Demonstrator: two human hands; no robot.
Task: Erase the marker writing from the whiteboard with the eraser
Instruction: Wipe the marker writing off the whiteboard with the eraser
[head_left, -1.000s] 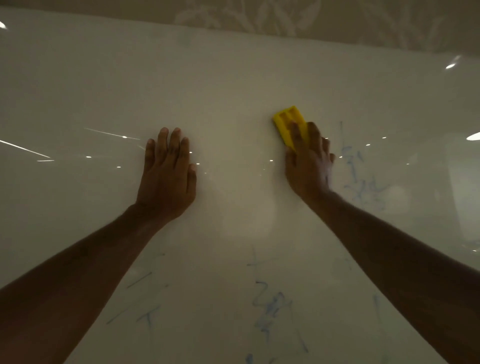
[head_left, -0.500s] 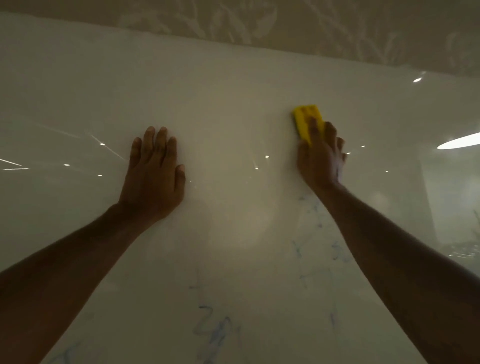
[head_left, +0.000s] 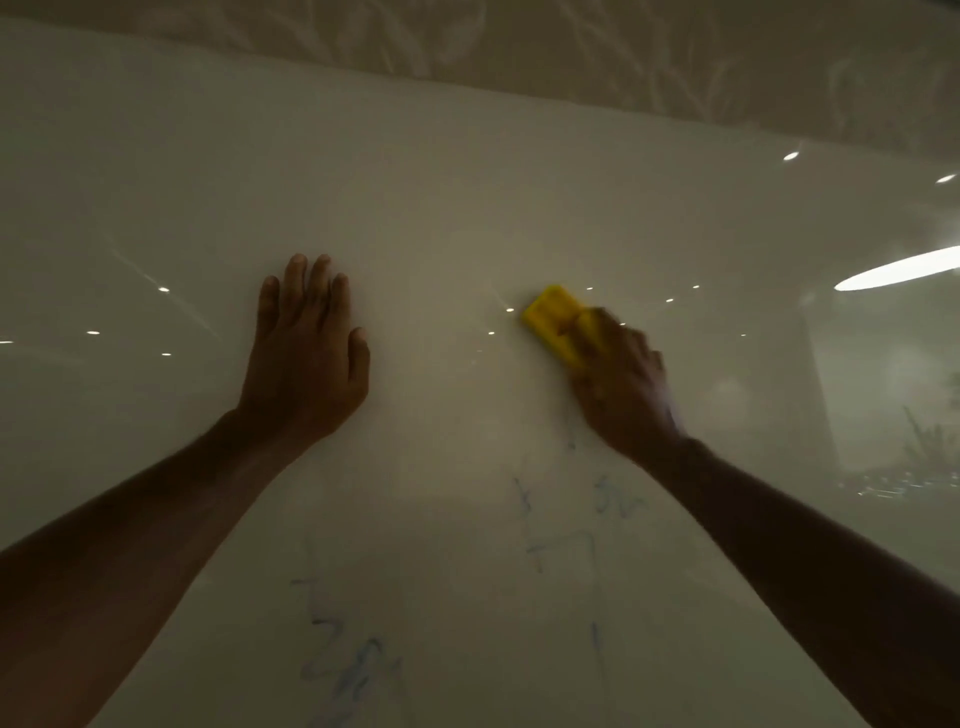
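Lower and tilted left now, the yellow eraser (head_left: 553, 322) is gripped by the right hand (head_left: 621, 384) on the whiteboard (head_left: 467, 197); left hand (head_left: 306, 358) lies flat, fingers spread, holding nothing

Yellow eraser (head_left: 551, 320) flat against whiteboard (head_left: 467, 208), tilted; faint blue marker writing (head_left: 353, 665) below, partly smeared

Glossy, smooth whiteboard (head_left: 467, 182) mirrors ceiling lights; the yellow eraser (head_left: 553, 319) looks matt.
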